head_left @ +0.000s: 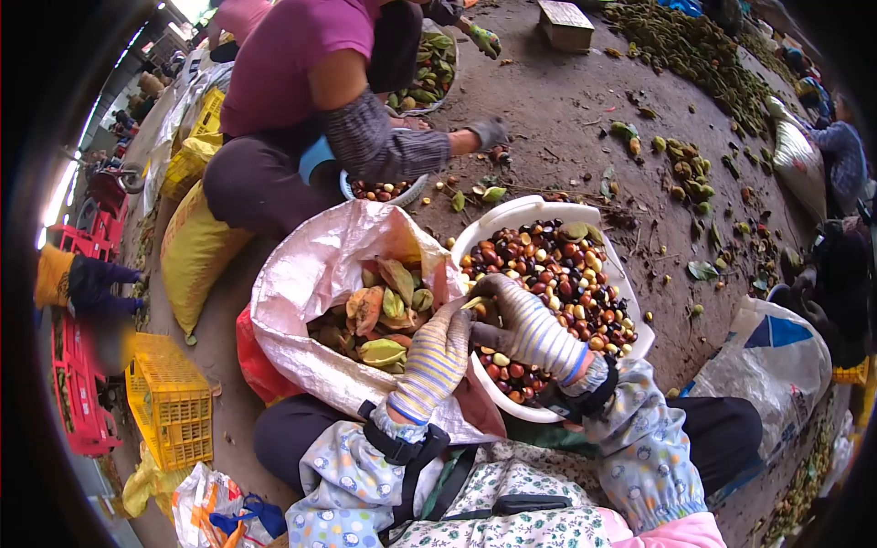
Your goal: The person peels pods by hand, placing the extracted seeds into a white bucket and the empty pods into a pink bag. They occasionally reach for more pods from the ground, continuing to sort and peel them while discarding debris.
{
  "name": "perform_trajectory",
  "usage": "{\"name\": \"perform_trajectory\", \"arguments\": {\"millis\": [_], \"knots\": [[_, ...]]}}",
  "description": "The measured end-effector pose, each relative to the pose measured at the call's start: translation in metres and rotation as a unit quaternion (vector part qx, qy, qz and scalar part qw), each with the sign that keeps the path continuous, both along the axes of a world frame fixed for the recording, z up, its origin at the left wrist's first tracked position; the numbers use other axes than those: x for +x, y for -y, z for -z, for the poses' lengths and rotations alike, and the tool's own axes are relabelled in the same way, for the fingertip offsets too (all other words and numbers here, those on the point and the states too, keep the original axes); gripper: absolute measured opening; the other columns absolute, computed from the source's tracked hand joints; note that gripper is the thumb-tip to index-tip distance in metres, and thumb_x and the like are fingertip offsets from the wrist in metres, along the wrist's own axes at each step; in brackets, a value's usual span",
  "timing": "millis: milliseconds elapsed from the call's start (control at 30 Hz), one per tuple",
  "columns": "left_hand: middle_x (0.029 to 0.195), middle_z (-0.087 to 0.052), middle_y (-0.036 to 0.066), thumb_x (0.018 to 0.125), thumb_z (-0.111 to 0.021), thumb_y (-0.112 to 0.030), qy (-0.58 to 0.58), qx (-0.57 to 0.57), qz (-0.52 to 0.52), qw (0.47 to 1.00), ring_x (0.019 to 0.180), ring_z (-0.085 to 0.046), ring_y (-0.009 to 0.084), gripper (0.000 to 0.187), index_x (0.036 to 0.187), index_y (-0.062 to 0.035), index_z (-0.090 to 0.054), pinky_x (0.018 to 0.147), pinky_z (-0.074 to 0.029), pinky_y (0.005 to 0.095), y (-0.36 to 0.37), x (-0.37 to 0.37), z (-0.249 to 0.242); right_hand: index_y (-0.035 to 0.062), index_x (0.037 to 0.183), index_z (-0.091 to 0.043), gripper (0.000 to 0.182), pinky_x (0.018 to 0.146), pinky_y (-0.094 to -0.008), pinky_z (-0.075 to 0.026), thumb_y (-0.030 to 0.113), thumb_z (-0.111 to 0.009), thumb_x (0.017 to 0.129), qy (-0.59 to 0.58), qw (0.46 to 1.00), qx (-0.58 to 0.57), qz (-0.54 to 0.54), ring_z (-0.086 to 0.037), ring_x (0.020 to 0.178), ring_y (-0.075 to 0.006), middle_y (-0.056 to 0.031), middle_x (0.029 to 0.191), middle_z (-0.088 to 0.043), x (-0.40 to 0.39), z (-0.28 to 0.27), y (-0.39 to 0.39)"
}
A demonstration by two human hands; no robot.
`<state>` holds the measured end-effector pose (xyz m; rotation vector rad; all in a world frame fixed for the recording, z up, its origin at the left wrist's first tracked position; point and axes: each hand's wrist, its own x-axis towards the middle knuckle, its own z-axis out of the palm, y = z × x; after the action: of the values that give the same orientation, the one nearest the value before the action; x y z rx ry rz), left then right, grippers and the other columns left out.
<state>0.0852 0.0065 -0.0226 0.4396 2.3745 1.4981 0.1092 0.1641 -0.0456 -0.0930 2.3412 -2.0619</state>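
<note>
My left hand (437, 354), in a striped knit glove, is closed at the fingertips over the right edge of an open white sack (292, 301). My right hand (523, 321), in a striped glove with dark fingers, meets it with bent fingers. Between the fingertips shows a small yellowish-green piece (472, 302), perhaps a bit of husk. Green and brown husks (395, 315) lie inside the sack. Under and beside my right hand stands a white basin (639, 315) full of shiny brown, dark and cream seeds (539, 265).
A co-worker in a purple shirt (274, 73) sits ahead, a gloved hand (489, 133) over the ground near a small basin (416, 189). A yellow crate (174, 402) stands left. A wooden stool (565, 26) and pod piles (694, 64) are farther off; a plastic sack (767, 365) lies right.
</note>
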Motion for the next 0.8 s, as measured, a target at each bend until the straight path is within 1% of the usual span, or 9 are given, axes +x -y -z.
{"name": "perform_trajectory", "arguments": {"millis": [33, 67, 100, 233, 333, 467, 600, 633, 800], "knots": [[0.086, -0.063, 0.014, 0.096, -0.046, -0.018, -0.038, -0.030, 0.005, 0.999, 0.079, -0.059, 0.0177, 0.029, 0.111, 0.0042, -0.056, 0.070, -0.047, 0.0294, -0.002, 0.002, 0.001, -0.0013, 0.111, -0.049, 0.042, 0.078, -0.0354, -0.048, 0.010, -0.071, 0.076, 0.009, 1.000, 0.006, 0.012, -0.060, 0.090, -0.0262, -0.0172, 0.097, -0.058, 0.001, -0.003, 0.003], [0.087, -0.062, 0.026, 0.094, -0.047, -0.020, -0.059, -0.024, 0.010, 0.998, 0.083, -0.061, 0.0395, 0.030, 0.112, 0.0025, -0.056, 0.072, -0.048, 0.0402, -0.004, 0.003, 0.000, -0.0002, 0.108, -0.048, 0.036, 0.076, -0.0350, -0.049, 0.005, -0.067, 0.077, 0.028, 0.999, -0.039, 0.013, -0.061, 0.088, -0.0278, -0.0163, 0.092, -0.059, 0.003, -0.008, 0.007], [0.088, -0.063, 0.026, 0.094, -0.048, -0.022, -0.057, -0.056, 0.007, 0.997, 0.085, -0.061, 0.0404, 0.031, 0.112, 0.0020, -0.057, 0.073, -0.048, 0.0418, -0.004, 0.006, 0.005, 0.0009, 0.104, -0.049, 0.034, 0.075, -0.0339, -0.049, 0.000, -0.064, 0.074, -0.019, 0.999, -0.034, 0.038, -0.061, 0.087, -0.0280, -0.0149, 0.090, -0.059, 0.003, 0.004, 0.011], [0.095, -0.062, 0.026, 0.093, -0.050, -0.022, -0.073, -0.096, 0.035, 0.992, 0.091, -0.060, 0.0410, 0.032, 0.112, 0.0023, -0.056, 0.077, -0.048, 0.0415, -0.006, 0.016, 0.003, 0.0022, 0.096, -0.052, 0.030, 0.070, -0.0309, -0.047, -0.009, -0.058, 0.069, -0.047, 0.994, 0.025, 0.091, -0.058, 0.080, -0.0208, -0.0102, 0.085, -0.058, 0.006, 0.025, 0.017], [0.098, -0.062, 0.025, 0.092, -0.051, -0.022, -0.079, -0.087, 0.059, 0.991, 0.094, -0.060, 0.0396, 0.032, 0.113, 0.0019, -0.056, 0.079, -0.048, 0.0403, -0.001, 0.010, 0.003, 0.0010, 0.096, -0.054, 0.027, 0.068, -0.0244, -0.047, -0.010, -0.055, 0.072, 0.147, 0.962, -0.228, -0.020, -0.055, 0.077, -0.0098, -0.0012, 0.084, -0.058, -0.003, 0.025, -0.002], [0.098, -0.063, 0.022, 0.092, -0.053, -0.022, -0.041, -0.062, 0.053, 0.996, 0.093, -0.062, 0.0348, 0.030, 0.115, -0.0024, -0.057, 0.079, -0.048, 0.0379, 0.012, -0.009, -0.031, 0.0017, 0.097, -0.058, 0.022, 0.073, -0.0228, -0.048, -0.002, -0.063, 0.076, 0.200, 0.935, -0.291, -0.024, -0.057, 0.079, -0.0078, -0.0009, 0.087, -0.060, -0.006, -0.013, -0.037], [0.089, -0.066, 0.018, 0.088, -0.058, -0.025, -0.056, -0.170, 0.009, 0.984, 0.086, -0.064, 0.0312, 0.030, 0.111, -0.0065, -0.061, 0.075, -0.049, 0.0381, 0.039, -0.026, -0.066, -0.0003, 0.126, -0.044, 0.057, 0.089, -0.0274, -0.043, 0.023, -0.071, 0.081, 0.024, 0.990, -0.136, -0.009, -0.051, 0.108, -0.0169, -0.0114, 0.121, -0.052, -0.025, 0.007, -0.032], [0.088, -0.065, 0.017, 0.083, -0.065, -0.021, -0.172, -0.264, 0.050, 0.948, 0.084, -0.065, 0.0265, 0.027, 0.104, -0.0032, -0.064, 0.075, -0.049, 0.0366, 0.047, -0.029, -0.067, 0.0011, 0.130, -0.040, 0.058, 0.093, -0.0282, -0.041, 0.023, -0.067, 0.084, 0.013, 0.990, -0.136, -0.024, -0.047, 0.114, -0.0183, -0.0125, 0.127, -0.048, -0.030, 0.013, -0.031], [0.086, -0.063, 0.019, 0.078, -0.068, -0.027, -0.133, -0.410, 0.043, 0.901, 0.077, -0.062, 0.0318, 0.026, 0.091, -0.0044, -0.067, 0.072, -0.048, 0.0379, 0.057, -0.034, -0.067, 0.0012, 0.108, -0.060, 0.024, 0.080, -0.0242, -0.045, 0.016, -0.059, 0.090, 0.054, 0.965, -0.186, 0.174, -0.056, 0.087, -0.0108, -0.0036, 0.096, -0.064, -0.043, 0.051, -0.073]]}}
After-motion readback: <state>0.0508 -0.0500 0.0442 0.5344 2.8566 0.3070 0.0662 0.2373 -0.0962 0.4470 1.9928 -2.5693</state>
